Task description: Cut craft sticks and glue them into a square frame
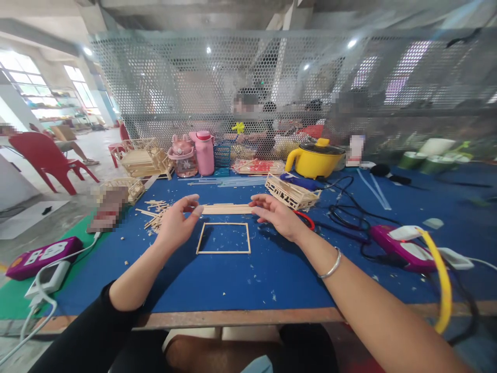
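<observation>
Head camera view, looking down at a blue-covered bench (272,280). Straight ahead at 12 o'clock, a flat row of wooden sticks (227,209) lies crosswise on the bench, between my two hands. My left hand (176,223) sits at its 9 o'clock end, half open with the fingers loosely curled; the thumb and fingertips rest against that end without wrapping around it. My right hand (275,215) is at the 3 o'clock end, fingers stretched out and a little spread, fingertips touching the sticks. A silver bracelet (332,264) is on that wrist.

Just nearer to me than the row, at its 6 o'clock, a square frame of thin sticks (224,238) lies flat and untouched. Loose sticks and offcuts (155,213) are scattered at 10 o'clock. A small wooden lattice piece (291,192) stands at 1 o'clock, just beyond my right hand, and a yellow pot (314,158) sits farther back behind it.
</observation>
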Tool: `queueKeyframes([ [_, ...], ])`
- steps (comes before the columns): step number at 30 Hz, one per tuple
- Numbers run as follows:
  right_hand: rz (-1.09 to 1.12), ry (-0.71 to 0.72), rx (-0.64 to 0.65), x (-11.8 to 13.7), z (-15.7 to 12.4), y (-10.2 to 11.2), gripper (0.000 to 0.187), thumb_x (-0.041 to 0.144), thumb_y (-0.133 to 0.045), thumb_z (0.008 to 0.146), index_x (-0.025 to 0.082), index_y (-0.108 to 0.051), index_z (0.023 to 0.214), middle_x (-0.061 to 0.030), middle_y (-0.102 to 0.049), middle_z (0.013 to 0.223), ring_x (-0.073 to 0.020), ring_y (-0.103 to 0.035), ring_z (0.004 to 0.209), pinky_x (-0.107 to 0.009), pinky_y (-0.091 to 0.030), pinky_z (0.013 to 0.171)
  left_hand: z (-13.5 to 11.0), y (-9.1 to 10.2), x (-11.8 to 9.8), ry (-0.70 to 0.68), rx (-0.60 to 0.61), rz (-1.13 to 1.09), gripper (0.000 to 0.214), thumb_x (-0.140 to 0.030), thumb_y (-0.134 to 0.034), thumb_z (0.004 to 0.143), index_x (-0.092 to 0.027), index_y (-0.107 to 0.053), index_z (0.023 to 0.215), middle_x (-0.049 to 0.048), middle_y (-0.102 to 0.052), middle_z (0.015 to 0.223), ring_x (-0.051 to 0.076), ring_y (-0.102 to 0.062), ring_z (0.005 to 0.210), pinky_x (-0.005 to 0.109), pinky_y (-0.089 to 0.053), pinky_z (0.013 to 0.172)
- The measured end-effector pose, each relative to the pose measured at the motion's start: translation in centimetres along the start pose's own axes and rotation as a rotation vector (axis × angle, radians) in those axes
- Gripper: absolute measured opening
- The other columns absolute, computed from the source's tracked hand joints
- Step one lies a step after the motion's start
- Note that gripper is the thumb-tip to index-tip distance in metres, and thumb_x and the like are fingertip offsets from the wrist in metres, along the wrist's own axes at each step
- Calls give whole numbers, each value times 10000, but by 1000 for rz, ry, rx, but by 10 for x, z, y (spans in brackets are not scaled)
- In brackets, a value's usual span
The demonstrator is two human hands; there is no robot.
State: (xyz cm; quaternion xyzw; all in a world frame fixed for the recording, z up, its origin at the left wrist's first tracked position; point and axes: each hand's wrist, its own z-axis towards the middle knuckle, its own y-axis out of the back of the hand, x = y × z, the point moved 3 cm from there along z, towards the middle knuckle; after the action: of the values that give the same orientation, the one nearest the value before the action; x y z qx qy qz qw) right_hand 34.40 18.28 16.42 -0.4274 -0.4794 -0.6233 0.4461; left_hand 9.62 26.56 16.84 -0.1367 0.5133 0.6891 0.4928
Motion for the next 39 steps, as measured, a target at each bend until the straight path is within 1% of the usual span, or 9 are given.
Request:
queueKeyframes([
  [3,-2,0,-26,1,0,-2,266,431,-579,754,171,-566,807,-5,-603,761,-109,-565,676,-236,-463,622,-2,-5,-3,-59,29,65,380,-407,-493,814,-179,-589,1103,55,-666,945,169,-613,827,293,-480,725],
  [5,-31,-15,-77,2,0,-1,358,499,-509,787,173,-507,641,26,-535,584,-92,-520,539,-228,-442,563,2,-11,-6,-139,57,123,345,-374,-488,825,-173,-605,1080,63,-663,959,178,-607,861,306,-477,774],
  [8,-133,-76,-93,1,-1,-2,472,569,-400,821,186,-418,546,41,-458,473,-83,-458,425,-215,-384,465,12,-32,-19,-358,236,229,276,-312,-487,836,-177,-643,1020,73,-651,1015,195,-583,948,325,-449,862],
  [11,-308,-120,-6,-2,-3,-5,477,545,-344,851,175,-488,588,26,-491,498,-83,-448,402,-214,-350,434,21,-59,-35,-530,473,355,238,-265,-494,835,-193,-672,977,72,-663,954,202,-590,925,317,-452,838],
  [15,-641,-3,48,-7,-4,-6,211,342,-529,786,180,-633,871,17,-584,619,-110,-512,523,-221,-375,507,27,-84,-47,-564,630,472,225,-253,-533,799,-210,-694,950,62,-673,888,195,-615,851,281,-461,762],
  [18,-790,9,45,-12,-3,-8,192,262,-543,772,184,-678,885,-12,-658,695,-133,-564,610,-232,-394,570,28,-91,-46,-551,642,480,227,-258,-523,793,-223,-703,927,55,-671,875,190,-617,843,267,-453,747],
  [22,-834,-16,43,-11,-2,-13,173,207,-543,764,194,-712,798,-23,-708,761,-146,-607,663,-231,-407,611,26,-93,-40,-539,600,461,240,-296,-496,804,-244,-700,920,38,-657,862,179,-610,804,252,-442,683],
  [31,-892,36,4,-10,-2,-18,163,167,-554,735,203,-712,724,-24,-720,771,-164,-629,697,-236,-406,620,28,-97,-35,-512,608,430,232,-302,-498,820,-273,-712,905,15,-647,814,160,-589,767,234,-405,632],
  [39,-935,64,46,-10,-1,-19,171,153,-538,738,193,-697,692,-22,-696,736,-145,-595,660,-228,-369,593,29,-97,-38,-503,619,426,235,-242,-499,817,-262,-717,902,17,-652,820,171,-594,783,243,-407,642],
])
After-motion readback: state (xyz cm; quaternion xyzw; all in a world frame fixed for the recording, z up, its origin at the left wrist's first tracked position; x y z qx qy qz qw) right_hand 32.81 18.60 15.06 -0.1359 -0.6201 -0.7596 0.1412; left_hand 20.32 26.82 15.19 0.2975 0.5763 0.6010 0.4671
